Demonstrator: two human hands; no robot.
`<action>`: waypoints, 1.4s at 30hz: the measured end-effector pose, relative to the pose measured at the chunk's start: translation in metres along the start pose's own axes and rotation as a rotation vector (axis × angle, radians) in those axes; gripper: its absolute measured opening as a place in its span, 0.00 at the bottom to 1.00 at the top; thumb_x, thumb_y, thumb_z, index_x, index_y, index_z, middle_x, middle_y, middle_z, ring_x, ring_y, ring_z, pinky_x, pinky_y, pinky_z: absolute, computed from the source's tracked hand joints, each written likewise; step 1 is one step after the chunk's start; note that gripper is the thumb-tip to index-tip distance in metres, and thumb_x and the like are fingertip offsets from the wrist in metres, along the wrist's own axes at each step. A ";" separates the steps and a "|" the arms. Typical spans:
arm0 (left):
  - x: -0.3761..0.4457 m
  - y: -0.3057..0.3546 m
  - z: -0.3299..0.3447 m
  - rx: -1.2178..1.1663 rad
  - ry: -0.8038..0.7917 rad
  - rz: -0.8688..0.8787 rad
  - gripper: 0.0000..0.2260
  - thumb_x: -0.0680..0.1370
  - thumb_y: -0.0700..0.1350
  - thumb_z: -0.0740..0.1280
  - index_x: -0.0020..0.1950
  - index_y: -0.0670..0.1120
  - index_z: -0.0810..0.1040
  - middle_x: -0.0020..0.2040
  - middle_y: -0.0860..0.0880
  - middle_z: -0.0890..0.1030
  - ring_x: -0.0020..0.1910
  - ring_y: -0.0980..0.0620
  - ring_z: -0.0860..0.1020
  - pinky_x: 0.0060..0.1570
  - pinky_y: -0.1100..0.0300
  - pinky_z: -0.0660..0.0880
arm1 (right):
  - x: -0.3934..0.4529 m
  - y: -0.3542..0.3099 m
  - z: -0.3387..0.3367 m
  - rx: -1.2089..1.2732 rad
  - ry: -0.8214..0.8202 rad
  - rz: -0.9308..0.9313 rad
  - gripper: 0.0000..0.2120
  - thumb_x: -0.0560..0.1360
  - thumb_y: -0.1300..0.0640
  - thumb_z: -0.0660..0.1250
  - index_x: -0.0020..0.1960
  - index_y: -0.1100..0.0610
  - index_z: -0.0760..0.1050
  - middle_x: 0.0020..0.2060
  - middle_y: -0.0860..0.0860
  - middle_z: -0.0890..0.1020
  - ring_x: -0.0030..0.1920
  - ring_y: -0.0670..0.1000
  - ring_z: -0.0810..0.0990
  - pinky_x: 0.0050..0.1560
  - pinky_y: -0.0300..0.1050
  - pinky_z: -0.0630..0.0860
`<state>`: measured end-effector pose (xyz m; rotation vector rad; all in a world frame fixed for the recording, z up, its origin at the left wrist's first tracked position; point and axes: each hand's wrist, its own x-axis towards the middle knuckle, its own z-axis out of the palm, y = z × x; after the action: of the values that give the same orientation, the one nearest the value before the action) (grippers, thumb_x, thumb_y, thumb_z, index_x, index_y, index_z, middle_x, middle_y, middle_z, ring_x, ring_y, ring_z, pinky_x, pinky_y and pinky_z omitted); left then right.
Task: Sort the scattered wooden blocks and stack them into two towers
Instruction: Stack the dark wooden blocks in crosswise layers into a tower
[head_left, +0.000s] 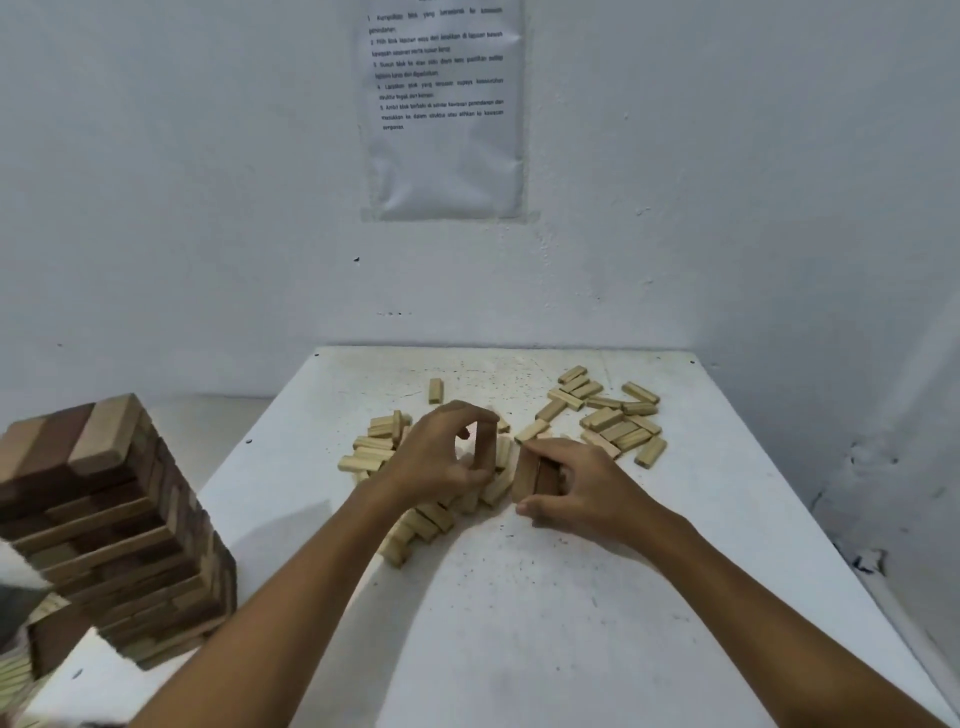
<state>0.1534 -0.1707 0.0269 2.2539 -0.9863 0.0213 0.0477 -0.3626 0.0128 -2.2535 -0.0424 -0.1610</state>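
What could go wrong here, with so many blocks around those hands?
The tower stands at the table's left edge, close to the left forearm; a careless elbow might topple it. The right hand grips several dark blocks at once, so one could slip out. Either hand might scatter the pale blocks further; the left hand is right among them.

Bare white table (519, 623) is left open below both hands, between the forearms and out to the right. Passage ahead of the left hand (441, 457) is blocked by a heap of pale blocks (374, 449); a second scatter (613, 415) lies beyond the right hand (582, 493). A tall block tower (114, 519) stands far left of the left forearm.
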 end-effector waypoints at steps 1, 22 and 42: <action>-0.008 0.004 0.000 0.000 -0.026 0.020 0.22 0.64 0.45 0.73 0.59 0.49 0.79 0.55 0.53 0.79 0.49 0.57 0.76 0.48 0.58 0.76 | -0.006 -0.001 0.002 -0.013 -0.010 -0.008 0.36 0.63 0.45 0.78 0.68 0.53 0.73 0.57 0.45 0.77 0.58 0.46 0.76 0.53 0.38 0.78; -0.154 0.025 0.009 0.005 -0.131 0.005 0.27 0.66 0.61 0.74 0.64 0.56 0.79 0.67 0.54 0.72 0.67 0.58 0.67 0.65 0.59 0.64 | -0.097 -0.025 0.049 -0.130 -0.178 -0.106 0.40 0.64 0.37 0.76 0.72 0.40 0.65 0.68 0.34 0.67 0.69 0.36 0.65 0.69 0.39 0.65; -0.150 0.040 0.037 -0.058 0.046 -0.050 0.26 0.65 0.60 0.74 0.59 0.49 0.82 0.65 0.53 0.75 0.66 0.61 0.69 0.65 0.50 0.70 | -0.111 -0.023 0.048 -0.302 0.021 -0.135 0.09 0.71 0.48 0.74 0.50 0.49 0.81 0.43 0.44 0.75 0.49 0.43 0.71 0.46 0.40 0.70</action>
<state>0.0107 -0.1153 -0.0191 2.2142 -0.8952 0.0222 -0.0593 -0.3080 -0.0143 -2.5507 -0.1693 -0.2786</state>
